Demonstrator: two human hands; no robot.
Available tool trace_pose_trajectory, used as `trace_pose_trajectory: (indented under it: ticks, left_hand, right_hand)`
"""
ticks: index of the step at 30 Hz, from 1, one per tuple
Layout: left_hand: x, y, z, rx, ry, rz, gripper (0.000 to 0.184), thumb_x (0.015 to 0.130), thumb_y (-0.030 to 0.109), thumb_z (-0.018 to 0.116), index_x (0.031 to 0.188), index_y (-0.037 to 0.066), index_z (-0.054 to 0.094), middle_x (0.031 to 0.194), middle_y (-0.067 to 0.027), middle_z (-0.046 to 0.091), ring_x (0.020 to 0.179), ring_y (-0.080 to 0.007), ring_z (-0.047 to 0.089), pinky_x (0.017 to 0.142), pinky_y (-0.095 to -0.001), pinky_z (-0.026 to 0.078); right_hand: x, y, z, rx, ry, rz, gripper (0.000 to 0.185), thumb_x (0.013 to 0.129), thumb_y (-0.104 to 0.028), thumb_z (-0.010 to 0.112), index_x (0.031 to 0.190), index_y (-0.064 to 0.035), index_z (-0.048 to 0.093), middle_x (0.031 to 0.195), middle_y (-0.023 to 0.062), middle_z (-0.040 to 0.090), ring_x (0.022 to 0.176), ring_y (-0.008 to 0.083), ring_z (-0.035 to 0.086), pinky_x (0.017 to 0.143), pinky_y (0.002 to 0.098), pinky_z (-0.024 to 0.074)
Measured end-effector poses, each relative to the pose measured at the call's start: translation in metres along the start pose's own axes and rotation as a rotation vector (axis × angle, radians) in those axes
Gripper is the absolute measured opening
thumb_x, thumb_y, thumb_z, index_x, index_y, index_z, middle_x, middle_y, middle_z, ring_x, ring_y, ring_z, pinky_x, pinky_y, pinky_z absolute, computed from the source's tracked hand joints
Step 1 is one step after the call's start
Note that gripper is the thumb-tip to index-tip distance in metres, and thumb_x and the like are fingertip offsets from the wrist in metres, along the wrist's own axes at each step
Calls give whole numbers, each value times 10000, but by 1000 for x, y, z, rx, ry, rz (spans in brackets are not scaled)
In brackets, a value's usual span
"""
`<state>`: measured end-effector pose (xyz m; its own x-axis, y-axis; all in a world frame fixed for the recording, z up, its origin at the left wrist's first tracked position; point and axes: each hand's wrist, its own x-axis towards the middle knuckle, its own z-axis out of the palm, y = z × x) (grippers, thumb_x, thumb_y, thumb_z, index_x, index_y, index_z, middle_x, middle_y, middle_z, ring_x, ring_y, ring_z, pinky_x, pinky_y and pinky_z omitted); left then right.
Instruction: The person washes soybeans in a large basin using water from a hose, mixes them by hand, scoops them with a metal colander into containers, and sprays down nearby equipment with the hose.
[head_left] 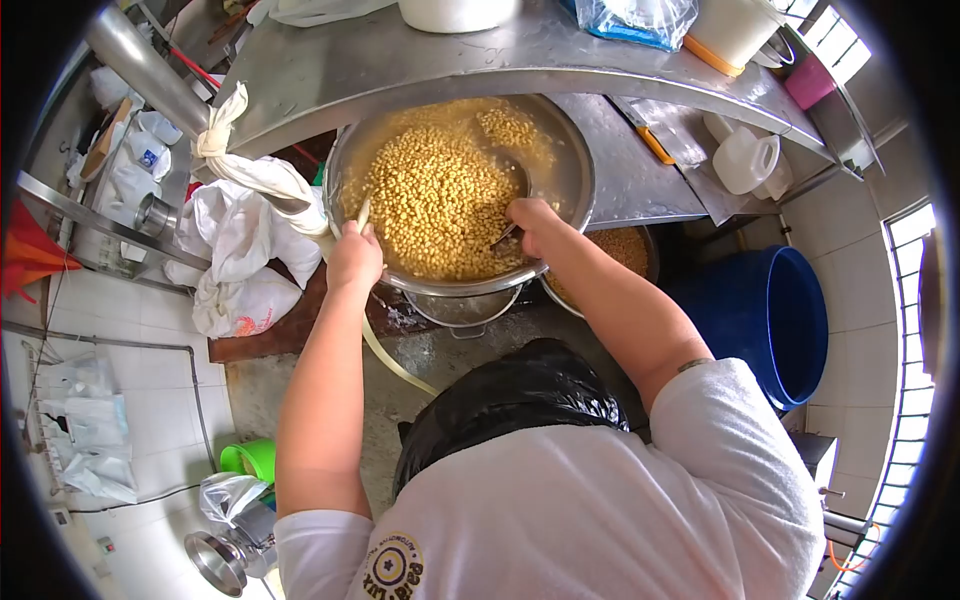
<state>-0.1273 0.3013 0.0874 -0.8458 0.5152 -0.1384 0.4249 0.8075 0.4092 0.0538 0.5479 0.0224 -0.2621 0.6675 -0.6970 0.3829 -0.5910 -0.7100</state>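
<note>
A wide metal basin [584, 150] holds a heap of pale yellow beans or kernels [440, 190] in cloudy water. My left hand [356, 258] is at the basin's near left rim, closed around a pale hose [380, 350]; the hose's tip points up over the beans. On the right, my right hand [535, 226] reaches over the rim with its fingers wrapped round a metal scoop [524, 182]. The scoop's bowl is partly sunk among the beans, so its full shape is hidden.
A steel shelf [400, 85] overhangs the basin's far side. Below stand a metal pot [465, 308] and another container of grain [622, 248]. A blue barrel [800, 320] is to the right, white sacks [245, 250] to the left. An orange-handled knife [655, 145] lies on the counter.
</note>
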Motion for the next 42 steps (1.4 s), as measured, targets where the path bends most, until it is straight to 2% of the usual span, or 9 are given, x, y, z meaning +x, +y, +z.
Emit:
trace_pose_trajectory:
  ticks: [5, 6, 17, 20, 24, 34, 39, 40, 42]
  left_hand:
    - [1, 0, 0, -19, -13, -23, 366, 1079, 367, 444, 1214, 39, 533, 1046, -287, 723, 1000, -490, 689, 876, -571, 535]
    - [0, 0, 0, -10, -9, -12, 366, 1079, 367, 444, 1214, 39, 533, 1046, -287, 723, 1000, -490, 689, 876, -571, 535]
    - [3, -6, 10, -77, 14, -29, 354, 1087, 345, 437, 1236, 33, 511, 1041, -314, 713, 993, -511, 677, 854, -577, 527]
    - [0, -2, 7, -83, 25, -28, 354, 1085, 349, 442, 1222, 31, 514, 1044, -316, 711, 1003, -516, 672, 864, -580, 523]
    - [2, -4, 7, -61, 43, -17, 358, 1086, 350, 440, 1231, 31, 513, 1058, -325, 707, 1012, -518, 670, 870, -581, 521]
    - [2, -6, 11, -90, 17, -30, 411, 1091, 363, 424, 1302, 20, 510, 1095, -315, 712, 1041, -497, 677, 892, -556, 531]
    - [16, -23, 24, -91, 8, -17, 446, 1089, 363, 431, 1352, 10, 502, 1113, -318, 707, 1053, -494, 675, 908, -550, 529]
    - [23, -29, 30, -42, 67, 39, 450, 1094, 381, 414, 1377, 39, 488, 998, -276, 717, 833, -441, 687, 701, -505, 546]
    - [28, -36, 35, -12, 99, 82, 452, 1096, 394, 404, 1389, 58, 482, 913, -246, 722, 683, -405, 694, 560, -471, 558]
  right_hand:
    - [-39, -15, 18, 112, 83, 114, 334, 953, -170, 647, 1238, 2, 622, 1243, 177, 606, 1103, 275, 584, 844, 454, 499]
    - [19, 13, 24, 308, -116, 67, 337, 965, -180, 643, 1246, 3, 617, 1258, 179, 606, 1102, 290, 584, 855, 479, 493]
    - [43, 18, 36, 408, -62, 58, 350, 942, -164, 577, 1221, 43, 605, 1363, 187, 567, 1221, 301, 516, 963, 505, 437]
    - [109, 42, 49, 551, -264, 51, 385, 921, -184, 600, 1234, 40, 622, 1363, 186, 560, 1184, 293, 518, 926, 522, 449]
    - [57, 24, 40, 570, -170, -7, 290, 952, -112, 573, 1193, 33, 643, 1172, 218, 698, 1040, 366, 695, 867, 584, 548]
    - [-26, -5, 16, 523, -132, -35, 283, 904, -104, 608, 1153, 29, 627, 1166, 201, 667, 1073, 349, 647, 877, 527, 504]
    - [-61, -17, 4, 676, -187, -53, 387, 931, -65, 497, 1287, 68, 566, 1198, 235, 660, 1004, 442, 705, 850, 620, 575]
    - [-56, -16, 3, 679, -179, -48, 387, 931, -65, 497, 1287, 68, 566, 1198, 235, 660, 1004, 442, 705, 850, 620, 575]
    - [-45, -16, -2, 674, -258, -108, 403, 970, -81, 450, 1343, 49, 530, 1216, 232, 665, 964, 458, 724, 804, 661, 602]
